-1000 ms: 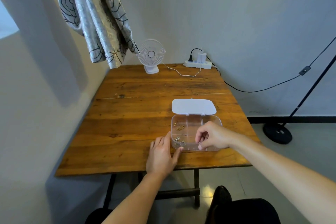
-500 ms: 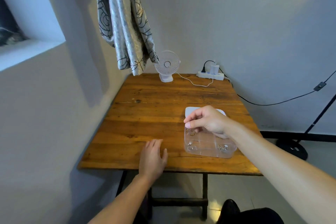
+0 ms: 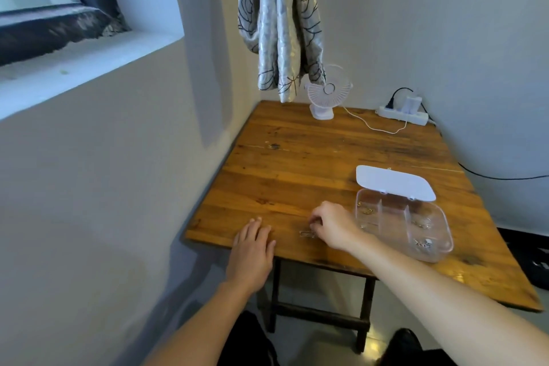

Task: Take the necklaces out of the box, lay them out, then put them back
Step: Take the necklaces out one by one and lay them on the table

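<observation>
A clear plastic box [image 3: 439, 217] with several compartments stands open on the wooden table [image 3: 297, 175], its white lid [image 3: 395, 183] folded back. Small necklaces lie in its compartments, one at the far left [image 3: 366, 211] and one at the near right [image 3: 423, 244]. My right hand [image 3: 332, 224] is left of the box, fingers curled down onto the table over a thin necklace [image 3: 307, 234] lying by the front edge. My left hand [image 3: 252, 249] rests flat, palm down, on the table's front edge, holding nothing.
A small white desk fan [image 3: 325, 95] stands at the table's far edge with its cable running to a white power strip [image 3: 404, 114]. A patterned curtain [image 3: 279, 21] hangs over the far left corner. The wall and a window sill lie to the left.
My right hand has left the box and come down to the table at its left, bringing a necklace there. The view has swung left. The left hand stayed at the front edge.
</observation>
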`<state>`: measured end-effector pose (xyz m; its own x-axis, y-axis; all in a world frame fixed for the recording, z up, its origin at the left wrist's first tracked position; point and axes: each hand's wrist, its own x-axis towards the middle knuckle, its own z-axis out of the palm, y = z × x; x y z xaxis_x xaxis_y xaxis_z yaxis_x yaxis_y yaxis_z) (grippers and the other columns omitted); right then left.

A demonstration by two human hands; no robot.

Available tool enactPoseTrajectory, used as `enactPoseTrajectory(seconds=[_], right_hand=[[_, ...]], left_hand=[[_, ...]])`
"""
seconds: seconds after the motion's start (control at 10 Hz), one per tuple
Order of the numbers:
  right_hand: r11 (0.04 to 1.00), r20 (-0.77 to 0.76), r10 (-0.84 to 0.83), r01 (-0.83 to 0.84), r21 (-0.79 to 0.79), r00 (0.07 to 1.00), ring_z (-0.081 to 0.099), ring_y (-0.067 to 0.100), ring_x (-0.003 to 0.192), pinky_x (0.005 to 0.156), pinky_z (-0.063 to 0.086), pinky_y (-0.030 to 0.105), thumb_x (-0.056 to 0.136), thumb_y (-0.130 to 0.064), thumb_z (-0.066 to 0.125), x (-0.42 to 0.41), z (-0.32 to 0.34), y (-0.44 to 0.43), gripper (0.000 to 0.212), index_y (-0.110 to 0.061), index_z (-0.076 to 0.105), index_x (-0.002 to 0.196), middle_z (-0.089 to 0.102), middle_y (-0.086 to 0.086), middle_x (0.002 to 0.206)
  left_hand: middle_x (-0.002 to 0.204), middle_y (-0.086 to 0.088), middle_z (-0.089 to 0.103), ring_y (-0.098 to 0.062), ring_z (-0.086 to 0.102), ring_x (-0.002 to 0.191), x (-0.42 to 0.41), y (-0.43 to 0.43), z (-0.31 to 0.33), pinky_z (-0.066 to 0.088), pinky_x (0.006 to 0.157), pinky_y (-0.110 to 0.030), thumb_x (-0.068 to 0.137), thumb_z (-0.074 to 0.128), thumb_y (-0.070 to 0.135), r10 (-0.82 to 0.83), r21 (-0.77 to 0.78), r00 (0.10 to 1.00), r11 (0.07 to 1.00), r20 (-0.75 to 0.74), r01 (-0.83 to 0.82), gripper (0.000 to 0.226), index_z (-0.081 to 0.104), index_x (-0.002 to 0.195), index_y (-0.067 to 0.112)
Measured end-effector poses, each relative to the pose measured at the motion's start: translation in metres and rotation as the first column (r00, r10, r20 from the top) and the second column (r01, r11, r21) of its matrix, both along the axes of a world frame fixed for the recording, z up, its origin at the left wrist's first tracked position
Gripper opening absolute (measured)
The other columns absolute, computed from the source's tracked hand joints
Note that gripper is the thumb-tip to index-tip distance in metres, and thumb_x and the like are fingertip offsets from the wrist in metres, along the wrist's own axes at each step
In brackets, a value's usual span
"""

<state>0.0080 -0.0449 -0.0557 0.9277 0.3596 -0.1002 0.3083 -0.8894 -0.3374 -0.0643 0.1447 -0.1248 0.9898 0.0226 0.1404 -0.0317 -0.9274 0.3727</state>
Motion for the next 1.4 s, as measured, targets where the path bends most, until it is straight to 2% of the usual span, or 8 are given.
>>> enactPoseTrajectory(seconds=[0.2,0.5,0.7,0.8,1.0,1.2,1.3,1.4], right_hand=[[0.999,-0.005,0.012,-0.012,-0.047,1.000,0.061,0.025,0.106,0.088,0.053,0.038,0.093,-0.020,0.059,0.008,0.003,0.005,0.024,-0.019,0.066,0.116,0.061,0.003,0.119],[0.991,-0.153,-0.016,-0.005,-0.136,0.988,0.065,0.019,0.084,0.075,0.056,0.031,0.085,-0.018,0.071,0.009,0.009,-0.009,0.006,-0.018,0.069,0.090,0.068,0.003,0.094],[0.994,-0.131,-0.028,0.041,0.099,0.991,0.065,0.014,0.076,0.071,0.058,0.030,0.083,-0.016,0.071,-0.003,0.022,-0.025,0.005,-0.020,0.070,0.081,0.067,-0.003,0.079],[0.950,-0.184,-0.098,0.147,0.274,0.978,0.067,0.013,0.076,0.067,0.054,0.023,0.083,-0.013,0.072,-0.009,0.038,-0.047,0.012,-0.019,0.070,0.093,0.069,0.000,0.079],[0.866,-0.342,-0.140,0.282,0.413,0.929,0.070,0.012,0.074,0.055,0.047,0.014,0.084,-0.017,0.073,-0.018,0.058,-0.090,0.009,-0.017,0.075,0.093,0.074,0.003,0.080],[0.668,-0.441,-0.219,0.463,0.583,0.871,0.065,0.011,0.071,0.054,0.048,0.019,0.086,-0.009,0.069,-0.021,0.061,-0.123,0.013,-0.015,0.073,0.098,0.071,0.005,0.082],[0.627,-0.444,-0.242,0.489,0.607,0.863,0.064,0.011,0.069,0.054,0.048,0.021,0.086,-0.007,0.069,-0.017,0.060,-0.134,0.011,-0.014,0.074,0.093,0.071,0.008,0.083],[0.572,-0.410,-0.273,0.490,0.658,0.870,0.062,0.013,0.069,0.054,0.049,0.024,0.087,-0.006,0.068,-0.009,0.064,-0.131,0.010,-0.015,0.074,0.089,0.071,0.015,0.087]], left_hand=[[0.153,-0.004,0.030,-0.020,0.019,0.142,0.001,0.002,-0.003,0.017,0.115,-0.037,0.099,0.035,0.039,-0.002,-0.035,1.000,0.999,0.002,0.002,0.045,0.042,0.139,0.019],[0.155,-0.002,0.025,-0.018,0.013,0.143,-0.001,0.001,-0.001,0.013,0.117,-0.037,0.100,0.031,0.039,-0.001,-0.032,0.999,0.999,-0.032,0.000,0.046,0.037,0.142,0.021],[0.155,-0.004,0.024,-0.020,0.014,0.143,-0.001,-0.001,0.007,0.014,0.117,-0.038,0.100,0.032,0.038,0.000,-0.006,0.997,1.000,-0.079,0.000,0.045,0.036,0.142,0.020],[0.152,-0.005,0.030,-0.022,0.021,0.140,0.002,-0.009,0.016,0.020,0.114,-0.038,0.099,0.037,0.034,0.014,0.024,0.998,1.000,-0.058,-0.013,0.039,0.042,0.136,0.023],[0.149,0.006,0.032,-0.016,0.025,0.138,0.016,-0.081,0.036,0.024,0.114,-0.038,0.090,0.058,0.039,-0.197,-0.171,0.979,0.967,-0.046,0.187,0.051,0.041,0.137,0.034],[0.121,0.012,0.053,-0.010,0.040,0.119,0.029,-0.116,0.027,0.029,0.104,-0.032,0.091,0.056,0.036,-0.150,-0.219,0.989,0.965,0.002,0.147,0.013,0.066,0.098,0.032],[0.098,0.008,0.063,-0.012,0.055,0.097,0.029,-0.115,0.038,0.043,0.090,-0.033,0.087,0.061,0.026,-0.165,-0.459,0.985,0.879,-0.039,0.130,0.005,0.065,0.084,0.025],[0.086,-0.006,0.071,-0.020,0.065,0.086,0.028,-0.106,0.060,0.051,0.081,-0.032,0.085,0.065,0.017,-0.138,-0.786,0.979,0.617,-0.153,-0.035,0.006,0.068,0.082,0.012]])
